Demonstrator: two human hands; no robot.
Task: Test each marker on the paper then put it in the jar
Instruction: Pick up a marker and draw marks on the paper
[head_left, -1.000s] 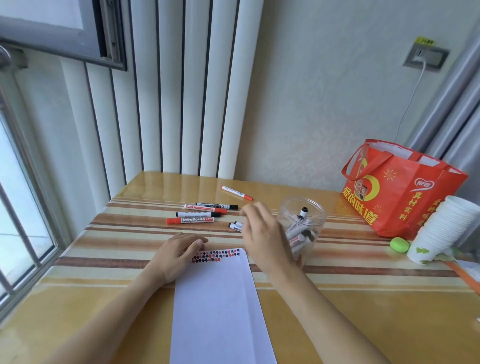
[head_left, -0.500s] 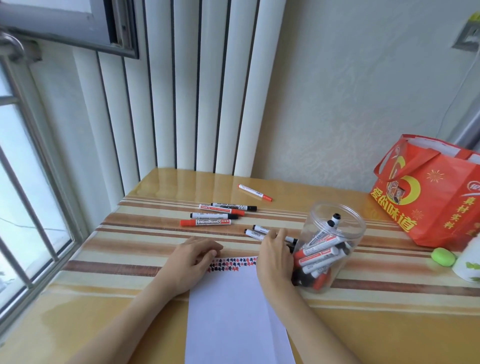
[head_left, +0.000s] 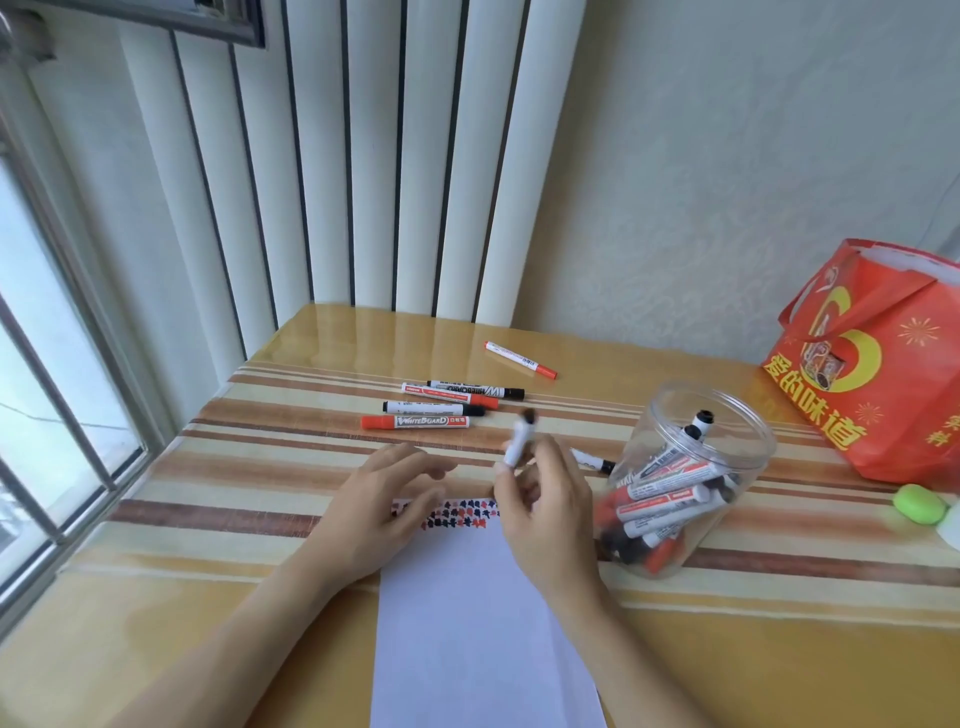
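My right hand (head_left: 545, 514) pinches a white marker with a black cap (head_left: 520, 439), lifted and blurred above the top edge of the white paper (head_left: 467, 623). My left hand (head_left: 374, 509) rests on the paper's top left corner with its fingers relaxed, beside a row of red and black test marks (head_left: 457, 512). A clear plastic jar (head_left: 691, 478) stands just right of my right hand and holds several markers. Another black-capped marker (head_left: 592, 460) lies on the table between my hand and the jar. Several red and black markers (head_left: 441, 408) lie further back.
A single red marker (head_left: 521, 358) lies near the back of the striped table (head_left: 208, 493). A red shopping bag (head_left: 878, 358) stands at the far right, a green object (head_left: 919, 503) in front of it. A window runs along the left edge.
My right hand has lifted one black-capped marker off the table, from the pair near the jar. The left hand stays on the paper. The camera has turned left and down.
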